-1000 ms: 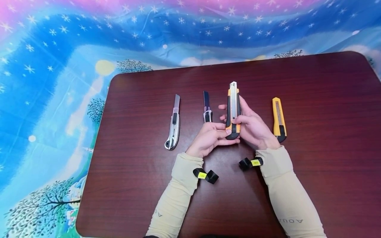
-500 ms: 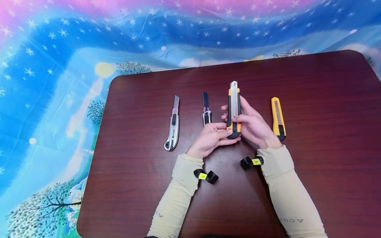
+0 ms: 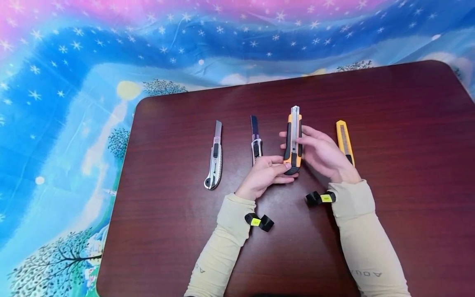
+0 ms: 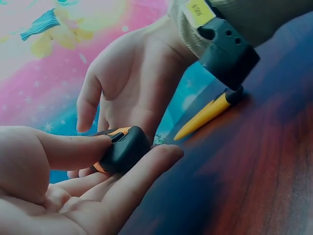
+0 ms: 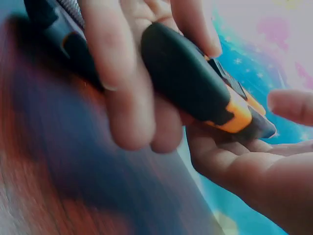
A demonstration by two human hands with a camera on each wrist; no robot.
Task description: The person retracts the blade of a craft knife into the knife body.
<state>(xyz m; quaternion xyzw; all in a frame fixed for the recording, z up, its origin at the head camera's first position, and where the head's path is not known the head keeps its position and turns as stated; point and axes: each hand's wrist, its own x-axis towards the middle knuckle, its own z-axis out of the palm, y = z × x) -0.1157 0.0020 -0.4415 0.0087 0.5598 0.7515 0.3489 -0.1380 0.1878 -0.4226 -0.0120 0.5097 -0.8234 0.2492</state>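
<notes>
In the head view an orange-and-black utility knife (image 3: 288,134) is held above the table, metal tip pointing away. My left hand (image 3: 261,175) pinches its black butt end, thumb on top and fingers beneath; the left wrist view shows this black end (image 4: 127,152) up close. My right hand (image 3: 326,154) holds the same knife from the right. Its thumb reaches the metal channel, and its fingers pass behind the body, tips showing on the far side. In the right wrist view, right fingers (image 5: 127,98) lie along the knife's dark grip (image 5: 181,73).
A silver utility knife (image 3: 214,163) lies at the left on the dark wooden table (image 3: 156,231). Another, with a dark blade (image 3: 254,126), is partly hidden behind my left hand. A yellow utility knife (image 3: 343,136) lies right of my right hand. A patterned cloth (image 3: 222,45) hangs behind.
My right hand has shifted slightly right, its thumb moving from near the slider up to the metal channel. The held knife has moved slightly right and tilted a little; the left hand keeps its pinch.
</notes>
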